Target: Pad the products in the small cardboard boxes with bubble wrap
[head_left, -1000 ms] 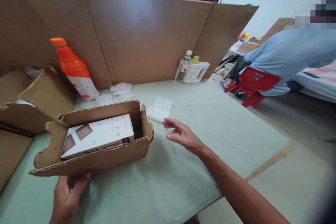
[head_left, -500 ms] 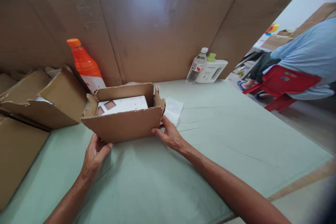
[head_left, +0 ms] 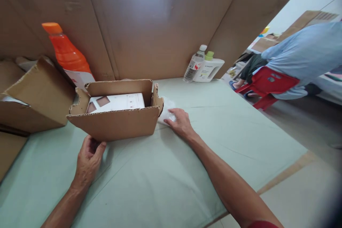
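Note:
An open-topped brown cardboard box [head_left: 114, 126] stands on the green-covered table, with a white box [head_left: 120, 102] inside it that has brown squares printed on top. At the lower left corner of the cardboard box, my left hand [head_left: 89, 156] has its fingers curled against the edge, partly hidden, with the thumb in front. My right hand [head_left: 180, 123] is off the box and closes thumb and fingers on a crumpled sheet of clear bubble wrap [head_left: 166, 108] lying to the right of it.
Behind stands a tall cardboard panel [head_left: 155, 28]. An orange bottle [head_left: 71, 57], a clear water bottle [head_left: 194, 65] and a white jug [head_left: 210, 70] are set along it. More cardboard boxes [head_left: 50, 96] crowd the left. A person in blue sits on a red chair [head_left: 275, 82] at right.
My right hand has let go of the box's right corner and moved right onto the bubble wrap. My left hand stays at the lower left corner. The view has shifted.

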### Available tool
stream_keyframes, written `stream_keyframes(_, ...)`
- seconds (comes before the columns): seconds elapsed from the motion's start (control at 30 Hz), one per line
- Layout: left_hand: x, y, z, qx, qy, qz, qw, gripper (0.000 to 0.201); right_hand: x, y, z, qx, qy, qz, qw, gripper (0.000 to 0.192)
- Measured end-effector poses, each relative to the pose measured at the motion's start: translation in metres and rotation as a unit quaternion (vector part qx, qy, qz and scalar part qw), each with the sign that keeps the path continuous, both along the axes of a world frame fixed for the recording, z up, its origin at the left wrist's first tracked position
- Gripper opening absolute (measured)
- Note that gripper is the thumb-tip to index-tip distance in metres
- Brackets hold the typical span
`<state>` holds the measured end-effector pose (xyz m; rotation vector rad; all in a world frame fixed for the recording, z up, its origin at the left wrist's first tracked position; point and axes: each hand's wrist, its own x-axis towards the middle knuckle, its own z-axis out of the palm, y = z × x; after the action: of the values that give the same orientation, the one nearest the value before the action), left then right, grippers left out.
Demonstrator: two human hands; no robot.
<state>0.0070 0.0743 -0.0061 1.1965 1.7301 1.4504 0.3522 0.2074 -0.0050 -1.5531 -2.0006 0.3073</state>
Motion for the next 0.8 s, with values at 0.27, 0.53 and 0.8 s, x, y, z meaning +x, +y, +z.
stream_keyframes(0.27, -0.003, -0.001, -0.001, 0.000, 0.018, -0.020, 1.000, 0.048, 0.025, -0.036, 0.023, 0.071, 0.057, 0.009, 0.996, 0.013)
stream_keyframes(0.53, -0.003, 0.000, -0.010, 0.055, -0.020, -0.006, 0.998, 0.072, 0.010, -0.095, 0.051, 0.072, 0.033, 0.071, 0.994, 0.015)
stream_keyframes(0.8, 0.028, -0.074, 0.050, 0.159, 0.229, -0.089, 0.956, 0.062, -0.007, -0.188, 0.048, 0.003, -0.017, 0.225, 0.974, 0.018)
